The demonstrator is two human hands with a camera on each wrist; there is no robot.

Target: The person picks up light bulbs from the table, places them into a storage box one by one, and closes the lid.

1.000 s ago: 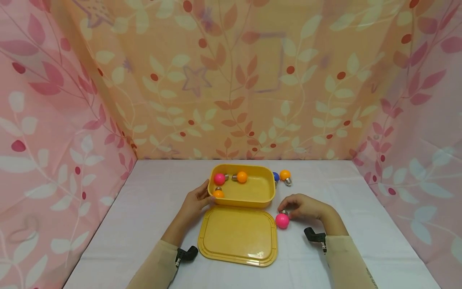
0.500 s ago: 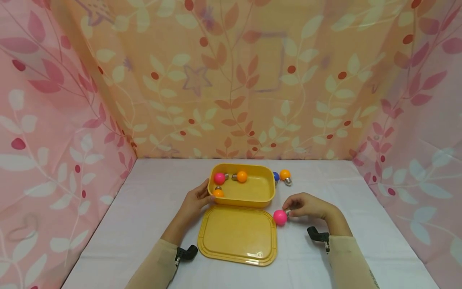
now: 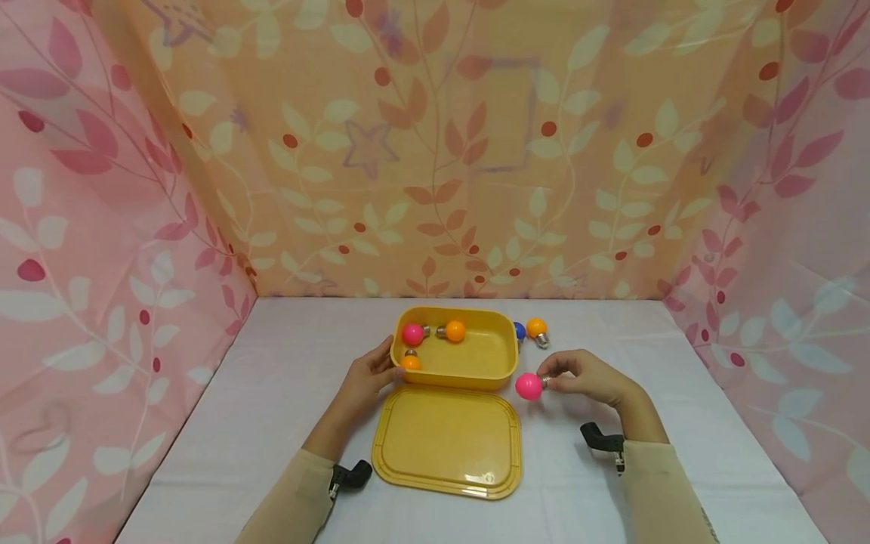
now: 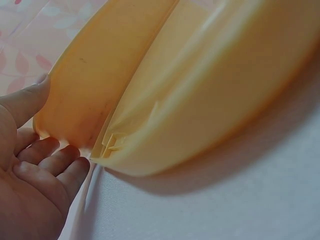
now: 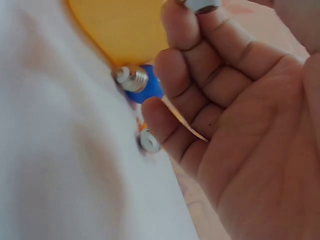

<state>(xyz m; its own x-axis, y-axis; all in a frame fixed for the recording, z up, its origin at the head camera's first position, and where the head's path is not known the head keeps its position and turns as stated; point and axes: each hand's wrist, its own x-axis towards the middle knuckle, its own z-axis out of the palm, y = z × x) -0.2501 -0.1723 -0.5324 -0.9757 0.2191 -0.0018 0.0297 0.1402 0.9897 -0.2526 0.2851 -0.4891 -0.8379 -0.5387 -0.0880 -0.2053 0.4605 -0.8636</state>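
My right hand (image 3: 590,378) pinches a pink light bulb (image 3: 529,387) by its metal screw base, just off the right front corner of the yellow plastic box (image 3: 476,380). In the right wrist view only the end of that base (image 5: 204,5) shows between the fingertips. My left hand (image 3: 367,379) holds the box's left end, thumb at the front corner and fingers further back. The left wrist view shows its curled fingers (image 4: 62,162) against the box. Inside the box lie a pink bulb (image 3: 412,335) and two orange bulbs, one mid-left (image 3: 455,331) and one at the front-left corner (image 3: 410,363).
A yellow lid (image 3: 446,442) lies flat in front of the box. Behind the box's right end, a partly hidden blue bulb (image 3: 519,331) and an orange bulb (image 3: 536,328) lie on the white tablecloth (image 3: 272,363). Flowered cloth (image 3: 435,151) hangs at the back and sides.
My right hand has turned the pink bulb so its base points right, and has raised it away from me toward the box's corner. The left hand and box stay put.
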